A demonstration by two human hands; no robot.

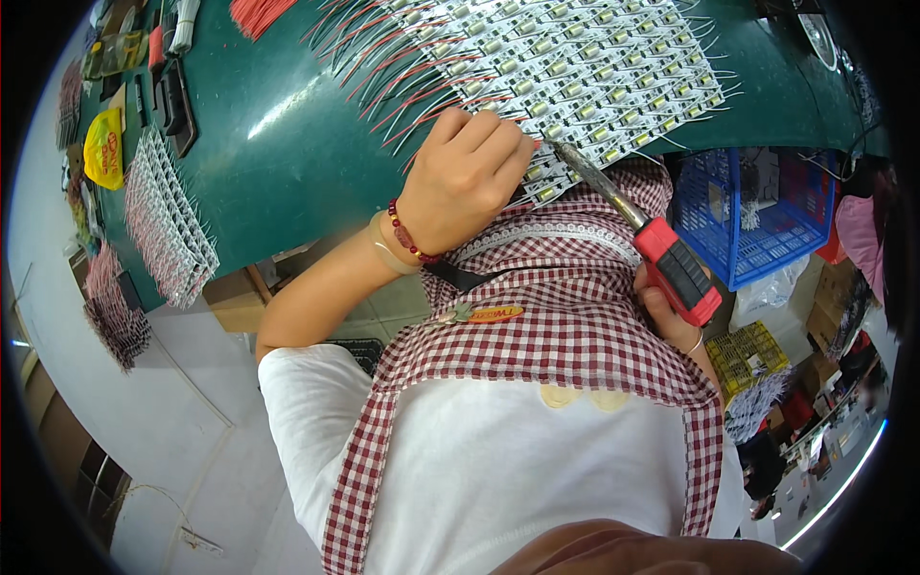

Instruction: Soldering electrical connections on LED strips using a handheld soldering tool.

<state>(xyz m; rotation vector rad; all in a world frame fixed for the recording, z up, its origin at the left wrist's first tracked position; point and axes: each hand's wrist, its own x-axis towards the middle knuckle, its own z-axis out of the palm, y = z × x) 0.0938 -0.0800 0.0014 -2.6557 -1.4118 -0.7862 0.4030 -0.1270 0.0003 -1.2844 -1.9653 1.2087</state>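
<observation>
Now, right grip [668, 321] snug around soldering iron [677, 271].

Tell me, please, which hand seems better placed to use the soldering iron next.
Probably the right hand: it grips the soldering iron by its red handle, with the tip at the circuit boards. The left hand, without the iron, is curled beside the tip.

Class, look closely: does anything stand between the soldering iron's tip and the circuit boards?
Nothing visible does. The soldering iron, held in the right hand, reaches over the near part of the circuit boards. The left hand is close beside the tip, on its left. Whether the tip touches is unclear.
</observation>
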